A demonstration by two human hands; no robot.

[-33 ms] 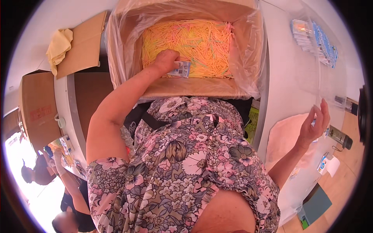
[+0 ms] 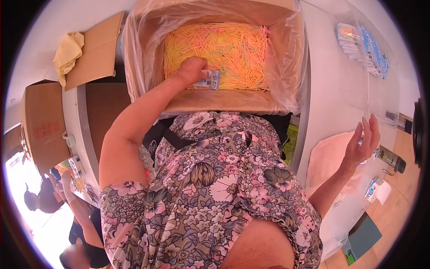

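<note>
My left hand (image 2: 191,70) is closed on a small clear packet with blue print (image 2: 211,80), holding it inside a large cardboard box (image 2: 201,102). Under the hand and packet lies a mass of thin sticks (image 2: 224,45), mostly yellow and orange with some pink and green. Clear plastic film (image 2: 289,76) lines the box and folds over its rim. Well to the right of the box, my right hand (image 2: 362,141) is raised with its fingers apart, and nothing shows in it. A pinkish cloth or sheet (image 2: 329,157) lies close beside that hand.
Several blue and white packets (image 2: 367,51) are fanned out in a clear plastic tray (image 2: 354,96) at the far right. Beyond my right hand lies a dark bottle (image 2: 390,159). Leftward are a cardboard carton (image 2: 42,125), a yellow cloth (image 2: 69,56) and another person's arm (image 2: 83,219).
</note>
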